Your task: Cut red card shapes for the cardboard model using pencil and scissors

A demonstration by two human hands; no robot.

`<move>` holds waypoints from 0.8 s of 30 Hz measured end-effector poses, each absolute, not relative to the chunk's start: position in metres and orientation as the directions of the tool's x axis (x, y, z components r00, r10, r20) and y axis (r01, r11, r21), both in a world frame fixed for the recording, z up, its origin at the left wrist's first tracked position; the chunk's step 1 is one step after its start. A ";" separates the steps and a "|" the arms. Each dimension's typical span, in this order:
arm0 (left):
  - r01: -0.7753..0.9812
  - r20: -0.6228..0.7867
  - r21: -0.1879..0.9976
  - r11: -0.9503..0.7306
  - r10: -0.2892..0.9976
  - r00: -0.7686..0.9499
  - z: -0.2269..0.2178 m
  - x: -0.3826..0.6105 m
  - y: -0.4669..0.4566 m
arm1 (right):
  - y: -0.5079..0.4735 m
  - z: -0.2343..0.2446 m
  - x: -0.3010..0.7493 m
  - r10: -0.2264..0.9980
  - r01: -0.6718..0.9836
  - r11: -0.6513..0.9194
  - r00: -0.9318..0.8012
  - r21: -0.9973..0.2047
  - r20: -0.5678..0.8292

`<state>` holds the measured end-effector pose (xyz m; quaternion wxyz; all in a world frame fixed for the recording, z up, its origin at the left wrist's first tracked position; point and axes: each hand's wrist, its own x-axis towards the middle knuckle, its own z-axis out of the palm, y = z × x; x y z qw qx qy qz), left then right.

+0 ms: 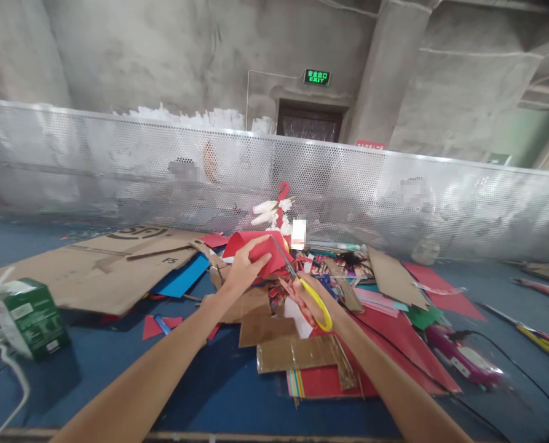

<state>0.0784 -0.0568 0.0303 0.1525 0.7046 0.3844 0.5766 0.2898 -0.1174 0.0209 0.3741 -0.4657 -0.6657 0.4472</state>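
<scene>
My left hand [244,267] is closed on a folded piece of red paper [260,253], held up above the blue table top [200,375]. My right hand [308,298] grips yellow-handled scissors [313,294], whose blades [283,258] meet the red paper's right edge. Under both hands lies a heap of cardboard scraps [297,352] and coloured paper sheets [394,332].
A big flat cardboard sheet [94,271] lies at the left, with a green box [27,317] and a white cable [18,381] near the left edge. A purple tool [461,360] with a black cord sits at the right. A perforated metal screen [394,191] runs behind the table.
</scene>
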 end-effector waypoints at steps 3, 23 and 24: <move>0.343 0.693 0.665 -0.663 0.719 0.048 0.029 0.078 -0.056 | -0.119 0.021 0.291 0.943 0.266 0.199 -0.314 -0.943 0.110; 0.329 0.669 0.700 -0.633 0.743 0.005 0.022 0.079 -0.052 | -0.116 0.018 0.292 0.924 0.234 0.264 -0.338 -0.936 0.177; 0.329 0.670 0.701 -0.633 0.742 0.003 0.022 0.079 -0.052 | -0.116 0.018 0.292 0.925 0.234 0.262 -0.336 -0.936 0.175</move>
